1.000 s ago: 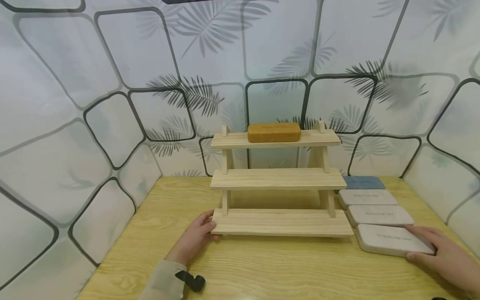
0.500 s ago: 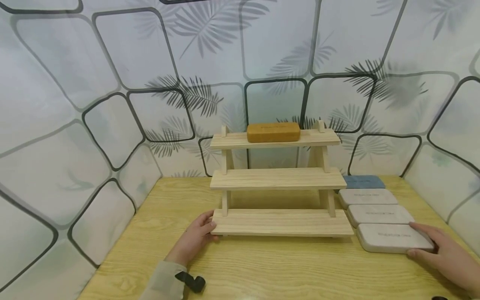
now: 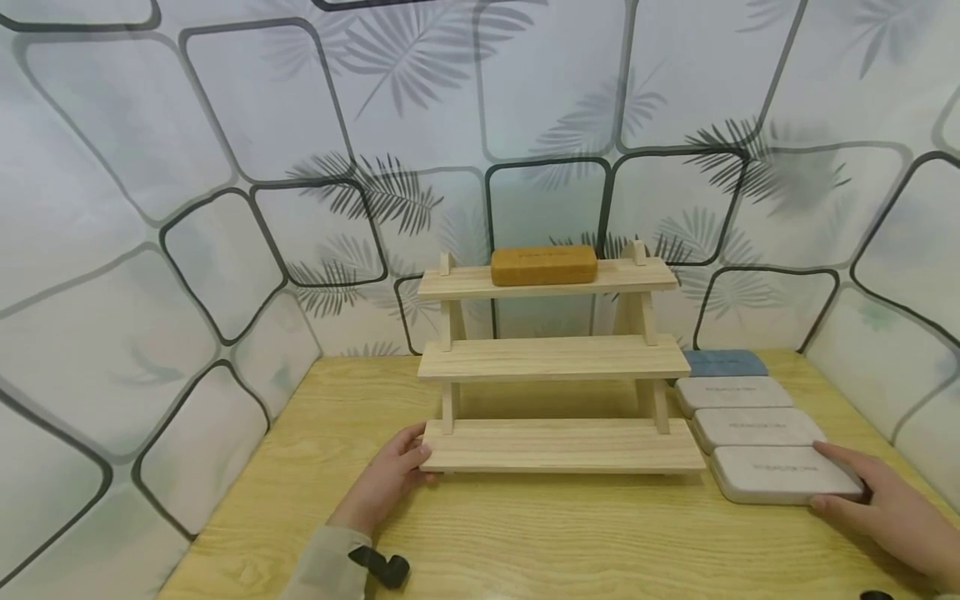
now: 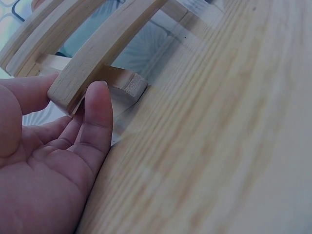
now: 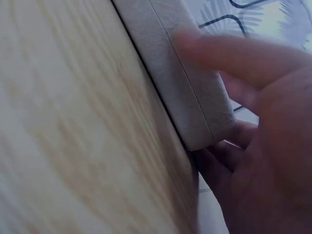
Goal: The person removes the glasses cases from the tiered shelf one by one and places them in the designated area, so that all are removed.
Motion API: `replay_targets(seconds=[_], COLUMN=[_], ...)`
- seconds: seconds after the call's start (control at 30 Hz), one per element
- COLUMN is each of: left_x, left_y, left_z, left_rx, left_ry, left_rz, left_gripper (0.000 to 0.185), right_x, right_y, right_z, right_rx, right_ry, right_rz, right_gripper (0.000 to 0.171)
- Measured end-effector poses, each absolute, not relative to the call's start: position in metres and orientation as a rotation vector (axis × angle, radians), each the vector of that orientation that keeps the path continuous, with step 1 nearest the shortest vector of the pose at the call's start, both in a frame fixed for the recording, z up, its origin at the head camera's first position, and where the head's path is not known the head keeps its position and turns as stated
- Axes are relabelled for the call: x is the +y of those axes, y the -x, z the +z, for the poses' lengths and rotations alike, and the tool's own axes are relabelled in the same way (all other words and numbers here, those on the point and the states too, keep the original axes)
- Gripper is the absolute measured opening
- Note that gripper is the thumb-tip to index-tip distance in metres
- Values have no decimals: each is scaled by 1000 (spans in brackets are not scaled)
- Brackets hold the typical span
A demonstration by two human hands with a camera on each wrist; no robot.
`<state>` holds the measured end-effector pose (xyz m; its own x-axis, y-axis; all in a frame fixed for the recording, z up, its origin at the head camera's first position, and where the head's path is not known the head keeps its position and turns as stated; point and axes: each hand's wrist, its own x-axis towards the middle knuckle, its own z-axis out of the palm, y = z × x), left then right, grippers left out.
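A three-tier wooden display stand (image 3: 555,358) stands on the table. My left hand (image 3: 390,479) grips the left end of its lowest shelf; in the left wrist view, the thumb and fingers (image 4: 97,117) pinch the board's end. At the right lies a row of pale glasses cases with small print on their lids. My right hand (image 3: 885,508) holds the right end of the nearest pale glasses case (image 3: 783,477). The right wrist view shows that case's side seam, its end within the curled hand, and its underside down at the tabletop.
An orange-brown glasses case (image 3: 543,265) sits on the top shelf. Behind the held case lie a second pale case (image 3: 757,427), a third pale case (image 3: 733,392) and a blue case (image 3: 723,363). Patterned curtain (image 3: 555,100) surrounds the wood-grain table (image 3: 525,533).
The nearest pale glasses case has turned slightly and lies squarer with the row. My right index finger has shifted from its top towards its far right corner. My left hand stays put.
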<state>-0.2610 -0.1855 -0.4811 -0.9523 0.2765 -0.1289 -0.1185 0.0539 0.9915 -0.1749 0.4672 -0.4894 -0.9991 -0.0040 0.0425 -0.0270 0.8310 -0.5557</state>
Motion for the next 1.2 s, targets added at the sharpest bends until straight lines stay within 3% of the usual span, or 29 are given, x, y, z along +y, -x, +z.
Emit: replay_targets(seconds=[0.53,1.2], left_x=[-188,-188], left_y=[261,264], left_z=[-479,-483], left_rx=[2013,1992], left_ry=[-197,-200], left_rz=[1994,2015], left_gripper=[63,61], right_x=[444,392], right_y=[175,180], right_z=[-459,-424], right_rx=[-2854,-2677], right_ry=[-92,-342], right_rz=[930,904], right_gripper=[75,70])
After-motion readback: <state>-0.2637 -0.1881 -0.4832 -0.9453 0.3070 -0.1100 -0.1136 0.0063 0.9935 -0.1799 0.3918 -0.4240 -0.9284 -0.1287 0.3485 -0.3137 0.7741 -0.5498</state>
